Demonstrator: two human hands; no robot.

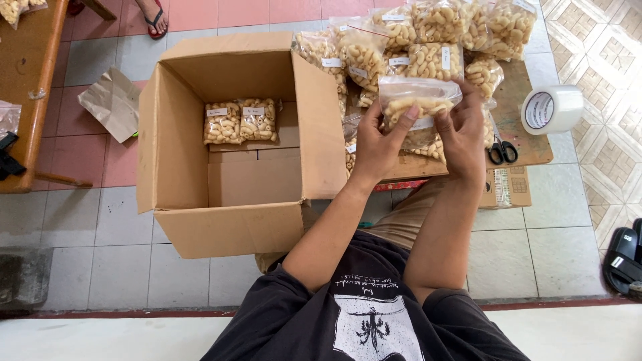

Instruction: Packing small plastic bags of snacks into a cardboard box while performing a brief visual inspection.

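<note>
Both hands are raised over a low wooden bench (528,150) and hold one clear bag of pale curled snacks (418,107) between them. The left hand (378,147) has its grip clamped on the bag's left edge, thumb lying across the front of the plastic; the right hand (463,137) is likewise closed on the bag's right side, fingers curled over the rim. The bag hangs upright, just above the near edge of the bench and in front of a heap of like snack bags (435,33) that covers the far part of the bench, each with a small white label. Just to the left of the hands stands an open cardboard box (234,230) on the tiled floor (80,267), its flaps spread outward; two snack bags (241,120) lie side by side at the far end of its bottom, touching each other. On the right end of the bench sits a roll of clear tape (552,109), and black-handled scissors (501,152) lie near the bench's front edge, below the tape. A crumpled piece of brown paper (110,103) lies on the floor left of the box, beside another wooden bench (30,80). Another person's sandalled foot (155,19) shows at the top, well apart from the box.
</note>
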